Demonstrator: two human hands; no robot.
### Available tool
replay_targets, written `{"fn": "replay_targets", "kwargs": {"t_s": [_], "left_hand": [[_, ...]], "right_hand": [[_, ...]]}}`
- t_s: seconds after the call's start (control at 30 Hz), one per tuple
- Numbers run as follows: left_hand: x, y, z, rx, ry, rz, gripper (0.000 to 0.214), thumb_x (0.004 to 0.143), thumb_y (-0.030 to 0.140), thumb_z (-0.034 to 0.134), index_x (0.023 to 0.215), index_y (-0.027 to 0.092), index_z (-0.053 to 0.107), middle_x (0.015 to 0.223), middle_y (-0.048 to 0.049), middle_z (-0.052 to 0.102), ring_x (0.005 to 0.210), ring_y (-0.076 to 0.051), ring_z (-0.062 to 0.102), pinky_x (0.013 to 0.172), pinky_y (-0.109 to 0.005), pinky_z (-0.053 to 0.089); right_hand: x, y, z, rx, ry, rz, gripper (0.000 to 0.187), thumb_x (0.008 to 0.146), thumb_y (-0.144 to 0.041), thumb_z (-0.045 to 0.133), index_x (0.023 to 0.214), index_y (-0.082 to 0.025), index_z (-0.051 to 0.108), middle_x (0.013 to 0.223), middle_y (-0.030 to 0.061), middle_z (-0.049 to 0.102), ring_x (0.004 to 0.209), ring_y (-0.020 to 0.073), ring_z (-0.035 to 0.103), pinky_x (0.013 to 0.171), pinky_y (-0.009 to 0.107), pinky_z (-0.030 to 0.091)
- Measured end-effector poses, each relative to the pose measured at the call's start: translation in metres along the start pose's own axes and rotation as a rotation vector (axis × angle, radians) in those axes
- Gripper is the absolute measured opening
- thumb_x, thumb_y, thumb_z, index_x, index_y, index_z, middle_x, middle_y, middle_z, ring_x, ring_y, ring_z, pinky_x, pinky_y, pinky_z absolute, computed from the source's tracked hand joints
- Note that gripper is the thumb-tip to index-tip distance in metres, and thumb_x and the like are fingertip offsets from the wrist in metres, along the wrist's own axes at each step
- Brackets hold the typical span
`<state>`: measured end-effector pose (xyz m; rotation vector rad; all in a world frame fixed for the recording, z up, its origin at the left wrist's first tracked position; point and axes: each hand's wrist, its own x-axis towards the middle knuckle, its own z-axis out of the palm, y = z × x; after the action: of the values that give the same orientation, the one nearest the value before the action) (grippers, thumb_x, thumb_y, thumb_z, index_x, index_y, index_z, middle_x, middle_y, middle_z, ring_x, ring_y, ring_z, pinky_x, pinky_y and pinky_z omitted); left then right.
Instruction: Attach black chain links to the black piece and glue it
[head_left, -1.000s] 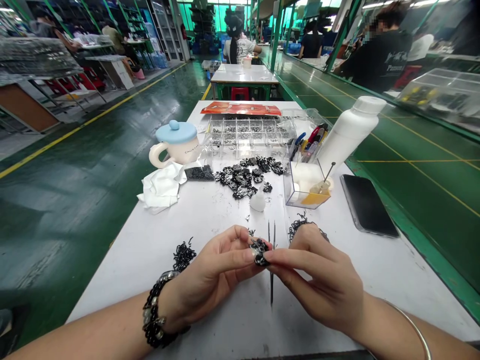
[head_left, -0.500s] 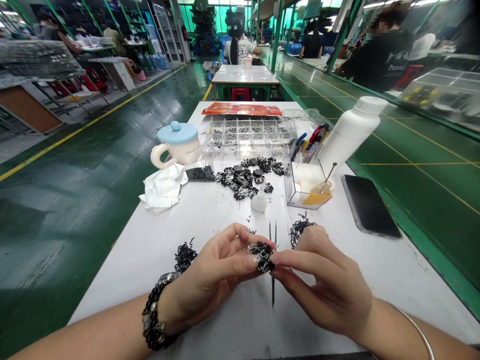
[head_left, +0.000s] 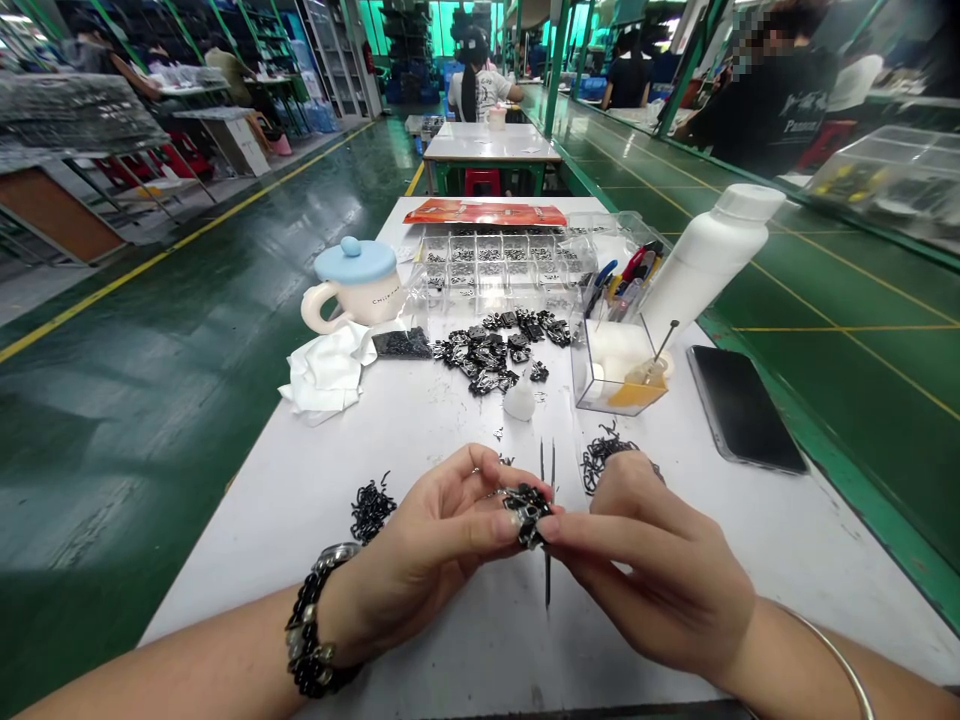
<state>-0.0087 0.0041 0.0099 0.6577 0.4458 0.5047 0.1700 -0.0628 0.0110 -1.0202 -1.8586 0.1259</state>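
My left hand (head_left: 427, 530) and my right hand (head_left: 652, 565) pinch a small clump of black metal pieces (head_left: 527, 513) between their fingertips, above the white table (head_left: 285, 500). Fine steel tweezers (head_left: 547, 585) show below and behind the clump, partly hidden by my fingers. A loose pile of tiny black pieces (head_left: 373, 510) lies beside my left hand, and another (head_left: 606, 458) lies just beyond my right hand. Farther forward is a larger heap of black parts (head_left: 487, 358).
Beyond the heap stand a clear compartment box (head_left: 502, 265), a blue-lidded mug (head_left: 349, 285), white cloth (head_left: 326, 372), a white bottle (head_left: 709, 255), and a clear holder (head_left: 619, 370). A phone (head_left: 742, 410) lies at right. Co-workers sit farther off.
Both hands and the clump have shifted slightly to the right. My fingers still hold the clump, and its pieces have turned a little.
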Motion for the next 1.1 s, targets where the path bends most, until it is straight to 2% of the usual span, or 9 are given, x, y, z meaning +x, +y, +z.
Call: {"fn": "replay_targets", "kwargs": {"t_s": [0.3,0.43,0.5,0.6,0.73,0.97,1.1], "left_hand": [[0.002,0.0,0.001,-0.088,0.033,-0.065,0.026,0.074,0.013,0.072,0.087,0.016,0.05,0.097,-0.0057,0.064,0.089,-0.013,0.061,0.084,-0.024,0.047],[0.002,0.001,0.001,-0.096,-0.001,-0.045,0.024,0.076,0.009,0.068,0.09,0.016,0.05,0.093,-0.0045,0.065,0.09,-0.014,0.063,0.083,-0.025,0.049],[0.001,0.001,0.002,-0.094,-0.026,-0.038,0.024,0.077,0.008,0.067,0.091,0.017,0.049,0.093,-0.0052,0.066,0.092,-0.016,0.064,0.081,-0.025,0.049],[0.001,0.002,0.002,-0.074,-0.049,-0.031,0.027,0.076,0.008,0.067,0.093,0.017,0.048,0.095,-0.0068,0.067,0.096,-0.019,0.065,0.082,-0.028,0.048],[0.0,0.003,-0.001,-0.044,-0.062,-0.032,0.032,0.075,0.01,0.069,0.097,0.018,0.046,0.094,-0.007,0.069,0.097,-0.023,0.065,0.084,-0.032,0.045],[0.0,0.0,-0.007,-0.034,-0.09,-0.049,0.038,0.073,0.011,0.072,0.1,0.02,0.046,0.092,-0.0049,0.067,0.092,-0.019,0.065,0.08,-0.029,0.045],[-0.001,0.001,-0.007,0.077,-0.074,-0.063,0.034,0.073,0.019,0.073,0.101,0.02,0.052,0.095,-0.0034,0.063,0.092,-0.017,0.062,0.082,-0.027,0.044]], "right_hand": [[0.002,-0.002,0.004,0.024,0.044,0.052,0.022,0.081,-0.003,0.055,0.095,-0.016,0.065,0.063,-0.0003,0.049,0.059,0.011,0.047,0.056,0.027,0.041],[0.003,-0.001,0.005,0.01,0.049,0.067,0.028,0.08,-0.007,0.06,0.107,-0.014,0.061,0.068,0.0003,0.053,0.061,0.0115,0.047,0.058,0.028,0.041],[0.003,0.001,0.005,0.011,0.025,0.117,0.033,0.08,-0.015,0.063,0.112,-0.013,0.058,0.072,0.001,0.052,0.064,0.0125,0.047,0.059,0.029,0.042],[0.003,0.004,0.003,0.063,-0.036,0.215,0.031,0.08,-0.025,0.066,0.108,-0.015,0.062,0.078,0.003,0.049,0.07,0.0143,0.048,0.061,0.03,0.043],[0.002,0.007,0.001,0.172,-0.065,0.269,0.027,0.08,-0.026,0.066,0.106,-0.02,0.065,0.08,0.003,0.047,0.074,0.015,0.048,0.064,0.031,0.045],[0.004,0.009,-0.002,0.29,-0.158,0.317,0.029,0.079,-0.029,0.069,0.106,-0.022,0.063,0.085,0.0018,0.046,0.08,0.0141,0.048,0.07,0.03,0.044],[0.004,0.012,-0.003,0.361,-0.175,0.364,0.024,0.079,-0.031,0.069,0.101,-0.024,0.064,0.084,0.0008,0.046,0.079,0.0134,0.048,0.07,0.029,0.043]]}}
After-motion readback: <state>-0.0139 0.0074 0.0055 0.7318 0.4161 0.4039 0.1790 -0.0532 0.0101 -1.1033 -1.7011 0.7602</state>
